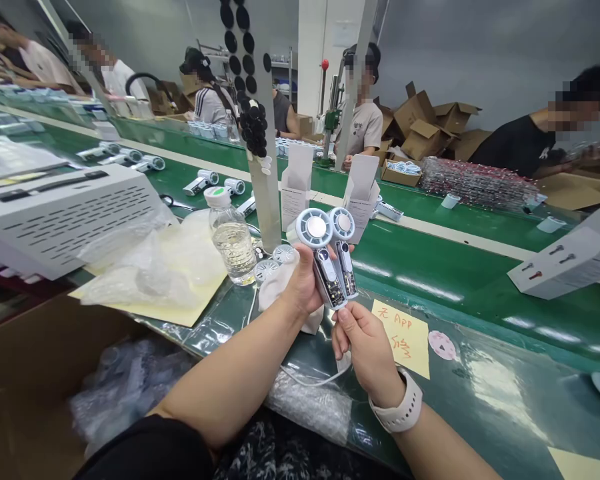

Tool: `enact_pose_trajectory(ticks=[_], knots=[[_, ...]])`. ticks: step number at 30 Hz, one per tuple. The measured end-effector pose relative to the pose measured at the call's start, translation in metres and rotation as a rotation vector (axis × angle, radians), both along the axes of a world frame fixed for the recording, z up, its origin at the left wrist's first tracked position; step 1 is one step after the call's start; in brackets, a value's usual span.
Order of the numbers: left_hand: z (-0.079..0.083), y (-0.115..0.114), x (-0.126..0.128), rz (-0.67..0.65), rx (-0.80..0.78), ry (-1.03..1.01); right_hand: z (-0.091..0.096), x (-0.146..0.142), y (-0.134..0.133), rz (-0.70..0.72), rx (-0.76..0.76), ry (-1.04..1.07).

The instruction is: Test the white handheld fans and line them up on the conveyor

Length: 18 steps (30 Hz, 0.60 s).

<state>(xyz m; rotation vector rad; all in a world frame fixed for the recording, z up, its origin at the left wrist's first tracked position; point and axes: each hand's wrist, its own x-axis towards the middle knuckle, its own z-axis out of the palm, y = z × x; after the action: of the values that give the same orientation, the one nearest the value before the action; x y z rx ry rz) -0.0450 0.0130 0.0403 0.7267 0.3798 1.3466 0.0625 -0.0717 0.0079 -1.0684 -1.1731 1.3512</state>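
My left hand (305,280) grips two white handheld fans, one with its round head (316,228) and the other with its head (343,223). Their open handles (330,287) show dark circuit boards. My right hand (365,353) pinches a white cable (310,380) just below the handles, though the plug end is hidden by my fingers. A white cloth (280,287) lies under my left wrist. Two round fan grilles (275,263) rest on the belt behind my left hand.
A green assembly belt (430,267) runs past me, with a water bottle (233,237), plastic sheets on yellow paper (150,273) and a white machine (55,213). A cardboard box (40,380) sits at lower left. Several co-workers and stacked cartons stand beyond.
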Motion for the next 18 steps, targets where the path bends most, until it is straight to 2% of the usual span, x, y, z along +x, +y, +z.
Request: enact_pose_trajectory(ticks=[4, 6, 8, 13, 18], knots=[[-0.001, 0.000, 0.000, -0.025, -0.004, -0.046, 0.005, 0.004, -0.003, -0.046, 0.201, -0.226], [0.000, 0.001, -0.001, -0.045, -0.023, -0.089, 0.007, 0.005, -0.005, -0.040, 0.302, -0.254], [0.001, 0.002, -0.002, -0.066, -0.046, -0.129, 0.008, 0.005, -0.005, -0.041, 0.341, -0.252], [0.004, 0.002, -0.005, -0.089, -0.030, -0.126, 0.005, 0.008, 0.001, -0.141, 0.195, -0.230], [0.005, 0.001, -0.005, -0.022, 0.060, -0.042, 0.004, 0.009, 0.006, -0.080, 0.064, -0.012]])
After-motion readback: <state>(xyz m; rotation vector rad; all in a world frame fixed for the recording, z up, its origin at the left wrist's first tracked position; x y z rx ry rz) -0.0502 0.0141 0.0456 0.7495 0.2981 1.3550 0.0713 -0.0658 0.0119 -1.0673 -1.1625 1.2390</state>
